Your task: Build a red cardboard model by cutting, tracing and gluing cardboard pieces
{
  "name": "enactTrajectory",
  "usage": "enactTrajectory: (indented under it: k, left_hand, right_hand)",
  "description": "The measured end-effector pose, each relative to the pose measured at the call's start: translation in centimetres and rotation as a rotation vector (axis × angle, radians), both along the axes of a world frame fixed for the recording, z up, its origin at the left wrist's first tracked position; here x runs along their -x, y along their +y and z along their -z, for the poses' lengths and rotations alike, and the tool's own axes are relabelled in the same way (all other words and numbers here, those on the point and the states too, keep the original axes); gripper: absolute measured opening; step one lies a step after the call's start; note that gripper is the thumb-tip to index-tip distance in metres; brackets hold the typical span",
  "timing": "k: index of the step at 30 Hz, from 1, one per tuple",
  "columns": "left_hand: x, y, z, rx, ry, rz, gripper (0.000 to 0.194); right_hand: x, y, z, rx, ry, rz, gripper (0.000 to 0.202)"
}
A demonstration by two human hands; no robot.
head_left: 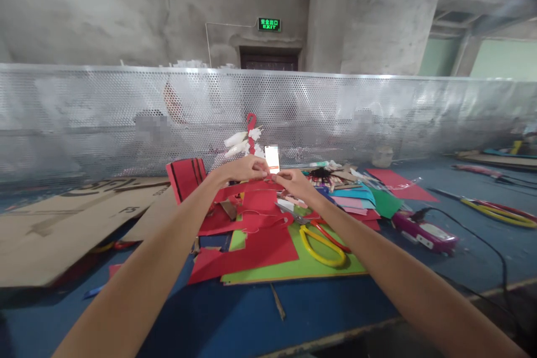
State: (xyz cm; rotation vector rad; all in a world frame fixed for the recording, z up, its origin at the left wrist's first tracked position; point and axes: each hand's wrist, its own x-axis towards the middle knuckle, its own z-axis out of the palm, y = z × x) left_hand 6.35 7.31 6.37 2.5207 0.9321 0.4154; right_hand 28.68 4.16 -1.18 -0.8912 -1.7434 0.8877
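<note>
My left hand and my right hand meet at the middle of the table, fingertips pinched close together. A small piece of red paper shows between them, its shape mostly hidden by the fingers. Just behind, a phone with a lit screen stands upright. Cut red paper lies below my hands on a light green sheet. Scissors with yellow and red handles rest on these sheets, by my right forearm.
Cardboard covers the left side, next to a red box with dark stripes. White flowers stand behind. Coloured paper, a purple corded device and more scissors lie right. A perforated metal screen closes the back.
</note>
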Motion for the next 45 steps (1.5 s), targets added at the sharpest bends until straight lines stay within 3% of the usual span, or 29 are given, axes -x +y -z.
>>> enactTrajectory:
  k: [9, 13, 21, 35, 45]
  left_hand:
    - [0.2, 0.3, 0.5, 0.062, -0.012, -0.004, 0.027]
    - [-0.1, 0.0, 0.1, -0.006, 0.025, 0.003, 0.023]
    - [-1.6, -1.6, -1.6, -0.271, 0.312, -0.165, 0.018]
    - [-4.0, -3.1, -2.0, -0.389, 0.533, -0.391, 0.020]
    - [-4.5, -4.5, -3.1, -0.173, 0.437, -0.425, 0.025]
  right_hand:
    - [0.0, 1.1, 0.5, -0.079, -0.046, 0.016, 0.029]
    - [0.1, 1.4, 0.8, -0.039, -0.011, -0.020, 0.029]
    - [0.1, 1.5, 0.7, 0.017, 0.044, -0.025, 0.024]
    - [-0.1, 1.5, 0.5, -0.063, -0.032, -0.025, 0.033]
    - [0.0, 1.8, 0.6, -0.066, -0.027, -0.044, 0.031]
